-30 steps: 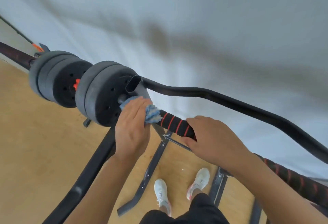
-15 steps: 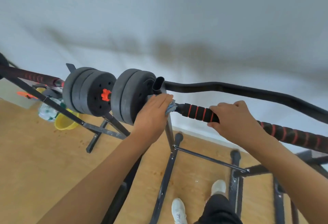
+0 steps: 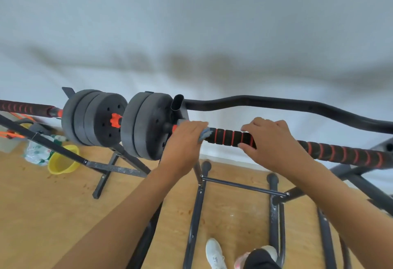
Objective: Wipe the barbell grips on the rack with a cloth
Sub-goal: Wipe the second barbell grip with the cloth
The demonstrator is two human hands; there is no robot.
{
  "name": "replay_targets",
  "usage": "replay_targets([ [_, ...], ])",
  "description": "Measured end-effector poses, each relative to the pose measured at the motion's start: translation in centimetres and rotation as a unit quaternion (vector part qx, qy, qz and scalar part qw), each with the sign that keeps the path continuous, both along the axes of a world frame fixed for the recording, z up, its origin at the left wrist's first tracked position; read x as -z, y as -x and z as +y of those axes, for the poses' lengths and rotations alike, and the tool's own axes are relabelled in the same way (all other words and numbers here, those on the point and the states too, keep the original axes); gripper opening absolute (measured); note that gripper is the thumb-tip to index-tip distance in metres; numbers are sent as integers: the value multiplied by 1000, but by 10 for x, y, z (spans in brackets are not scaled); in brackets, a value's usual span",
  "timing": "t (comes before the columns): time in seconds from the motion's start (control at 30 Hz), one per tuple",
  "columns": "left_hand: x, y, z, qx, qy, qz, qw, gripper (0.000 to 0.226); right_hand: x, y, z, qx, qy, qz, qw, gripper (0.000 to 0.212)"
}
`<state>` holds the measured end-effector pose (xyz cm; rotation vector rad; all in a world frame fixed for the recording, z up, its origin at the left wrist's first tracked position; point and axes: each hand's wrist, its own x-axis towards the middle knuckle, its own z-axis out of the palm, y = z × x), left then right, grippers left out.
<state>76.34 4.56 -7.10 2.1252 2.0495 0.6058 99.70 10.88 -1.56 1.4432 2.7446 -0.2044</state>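
A barbell lies across the rack (image 3: 198, 200), its black foam grip (image 3: 228, 137) ringed with red stripes. My left hand (image 3: 184, 147) grips a blue-grey cloth (image 3: 205, 133) wrapped round the bar at the grip's left end, right beside the black weight plates (image 3: 146, 126). My right hand (image 3: 274, 143) holds the same grip further right, fingers curled over the top. The striped grip continues to the right (image 3: 344, 153) past my right wrist.
A second set of plates (image 3: 95, 117) with a red collar sits left on another striped bar (image 3: 25, 107). A curved black bar (image 3: 287, 104) runs behind. A yellow bowl (image 3: 61, 162) and a plastic bag (image 3: 37, 151) lie on the wooden floor. My white shoes (image 3: 214, 253) stand below.
The view has tilted up and swung left, showing more of the rack and the left bar. Both hands stay on the grip; the cloth is now more hidden under my left hand.
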Motion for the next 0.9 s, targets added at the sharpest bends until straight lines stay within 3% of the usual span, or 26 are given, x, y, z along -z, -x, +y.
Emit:
replay_targets([
  [0.13,2,23,-13,-38,-23,16,999,23,-2,0,6,10,49,11,999,46],
  [0.23,4,2,-7,-99,-26,44,994,9,6,2,6,9,63,-15,998,33],
  [0.27,5,-9,-3,-120,-33,39,991,19,7,4,7,11,53,-9,998,32],
  [0.37,-4,-46,12,-148,-61,-21,987,47,9,8,5,16,21,13,1000,33],
  [0.5,-4,-74,6,-140,-59,-127,980,43,11,10,-4,8,-13,24,1000,37],
  [0.6,-3,-42,-8,-54,-21,-63,996,20,14,9,-14,-3,-49,23,999,41],
  [0.73,-3,7,-16,-94,15,71,993,22,17,3,-24,-13,-68,17,997,46],
  [0.83,3,10,-26,-130,-11,49,990,16,14,-4,-23,-2,-22,26,999,55],
  [0.9,1,-4,-24,-159,-15,24,987,34,11,-9,-19,11,25,24,999,54],
])
